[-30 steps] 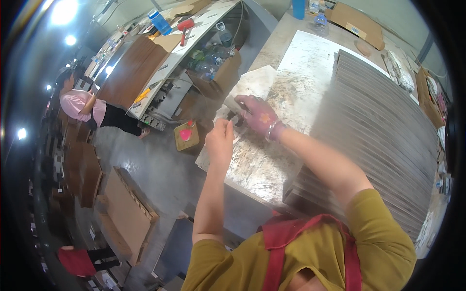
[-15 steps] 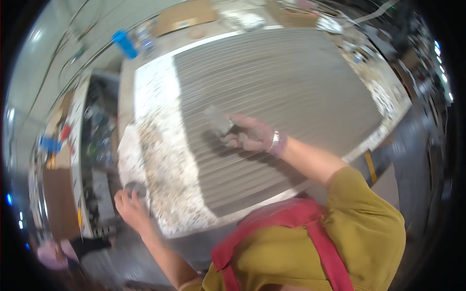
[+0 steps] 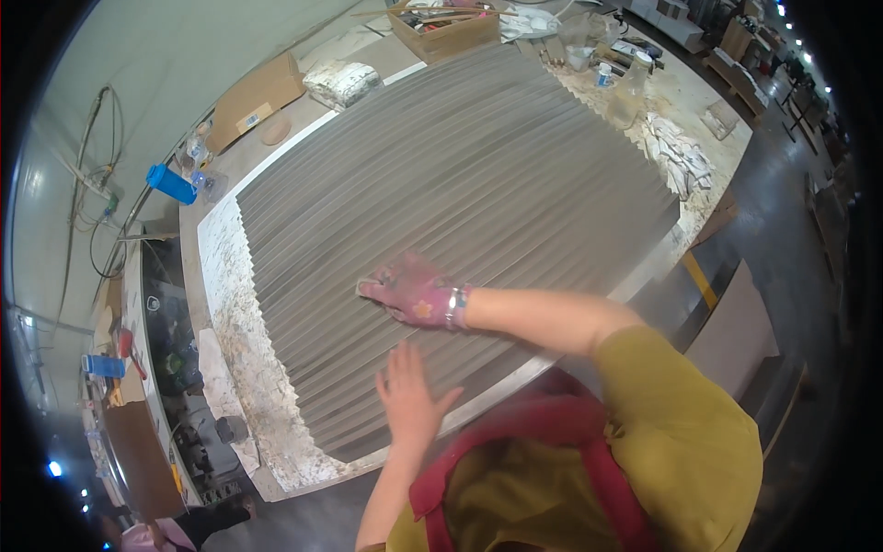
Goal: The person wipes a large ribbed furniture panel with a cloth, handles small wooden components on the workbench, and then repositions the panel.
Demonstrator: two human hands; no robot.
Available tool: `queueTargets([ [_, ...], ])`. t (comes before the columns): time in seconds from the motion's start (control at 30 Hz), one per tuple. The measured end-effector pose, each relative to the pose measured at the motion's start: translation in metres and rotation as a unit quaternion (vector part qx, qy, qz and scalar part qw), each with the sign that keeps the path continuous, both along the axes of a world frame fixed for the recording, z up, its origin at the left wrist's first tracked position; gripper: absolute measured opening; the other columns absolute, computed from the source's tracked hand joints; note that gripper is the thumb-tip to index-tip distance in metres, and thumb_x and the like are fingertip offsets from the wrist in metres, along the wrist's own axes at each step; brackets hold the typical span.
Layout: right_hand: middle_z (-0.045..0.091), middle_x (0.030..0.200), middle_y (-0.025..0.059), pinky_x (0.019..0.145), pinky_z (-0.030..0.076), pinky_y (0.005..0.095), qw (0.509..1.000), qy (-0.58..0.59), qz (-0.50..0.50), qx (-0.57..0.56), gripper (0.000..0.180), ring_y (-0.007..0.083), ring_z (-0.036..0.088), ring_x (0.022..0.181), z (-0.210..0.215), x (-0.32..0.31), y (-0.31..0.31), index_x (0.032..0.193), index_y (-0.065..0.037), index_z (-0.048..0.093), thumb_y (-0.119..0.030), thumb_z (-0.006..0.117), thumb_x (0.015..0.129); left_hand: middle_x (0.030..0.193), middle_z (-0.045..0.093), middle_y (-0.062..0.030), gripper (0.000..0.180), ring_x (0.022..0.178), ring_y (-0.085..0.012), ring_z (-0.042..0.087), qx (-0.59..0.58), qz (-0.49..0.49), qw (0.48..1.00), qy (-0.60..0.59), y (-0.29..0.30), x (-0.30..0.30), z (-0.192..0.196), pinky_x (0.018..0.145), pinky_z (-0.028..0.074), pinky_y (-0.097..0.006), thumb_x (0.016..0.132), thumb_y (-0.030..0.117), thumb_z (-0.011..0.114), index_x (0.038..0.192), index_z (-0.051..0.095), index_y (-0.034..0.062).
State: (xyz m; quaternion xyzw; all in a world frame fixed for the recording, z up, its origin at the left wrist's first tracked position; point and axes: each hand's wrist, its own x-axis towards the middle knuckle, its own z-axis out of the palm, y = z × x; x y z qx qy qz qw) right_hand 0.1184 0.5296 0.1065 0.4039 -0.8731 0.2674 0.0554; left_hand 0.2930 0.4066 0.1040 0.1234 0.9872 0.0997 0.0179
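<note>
A large grey ribbed panel (image 3: 460, 184) with long parallel grooves lies flat on a speckled white worktable (image 3: 244, 368). My right hand (image 3: 409, 290), in a pink patterned glove, presses a small pale pad (image 3: 368, 283) flat onto the panel's near-left part. My left hand (image 3: 409, 396) is bare, with fingers spread, and rests flat on the panel's near edge just below the right hand. It holds nothing.
A blue cylinder (image 3: 170, 184) and a cardboard piece (image 3: 253, 97) lie past the panel's far left. A cardboard box (image 3: 441, 23), bottles and crumpled white rags (image 3: 676, 152) sit at the far right. Shelves with tools (image 3: 156, 368) stand left of the table.
My view has swung over the panel. My left hand has come from the table's left edge onto the panel's near edge. My right hand has stayed on the panel with the pad.
</note>
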Motion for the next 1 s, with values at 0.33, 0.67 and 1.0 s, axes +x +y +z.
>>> queueTargets([
  [0.33,0.066,0.102,0.0159,0.076,0.051,0.0454,0.934,0.074,-0.349,0.014,0.024,0.0358,0.063,0.094,-0.005,-0.174,0.333,0.105,-0.011,0.065,-0.019,0.050,0.088,0.148,0.031,-0.0177,0.103,0.136,-0.0364,0.029,-0.034,0.044,0.998,-0.008,0.005,-0.007,0.000,0.108,0.020,-0.054,0.060,0.054,0.075,0.138,0.034,0.0007],
  [0.67,0.054,0.132,0.0133,0.103,0.037,0.0464,0.978,0.043,-0.199,0.038,0.037,0.0357,0.050,0.120,-0.054,-0.133,0.337,0.126,-0.020,0.054,-0.036,0.041,0.095,0.147,0.030,-0.0203,0.109,0.135,-0.0395,0.028,-0.049,0.057,0.997,-0.030,0.010,-0.001,0.001,0.109,0.019,-0.054,0.062,0.070,0.061,0.139,0.032,-0.0011],
  [1.0,0.061,0.113,0.0185,0.087,0.048,0.0461,0.942,-0.034,-0.302,0.142,0.027,0.0369,0.060,0.104,0.010,-0.157,0.377,0.110,-0.015,0.060,-0.031,0.047,0.093,0.149,0.026,-0.0206,0.102,0.137,-0.0407,0.023,-0.092,0.070,0.992,-0.058,0.023,-0.001,0.017,0.108,0.018,-0.056,0.066,0.061,0.067,0.140,0.031,-0.0002],
])
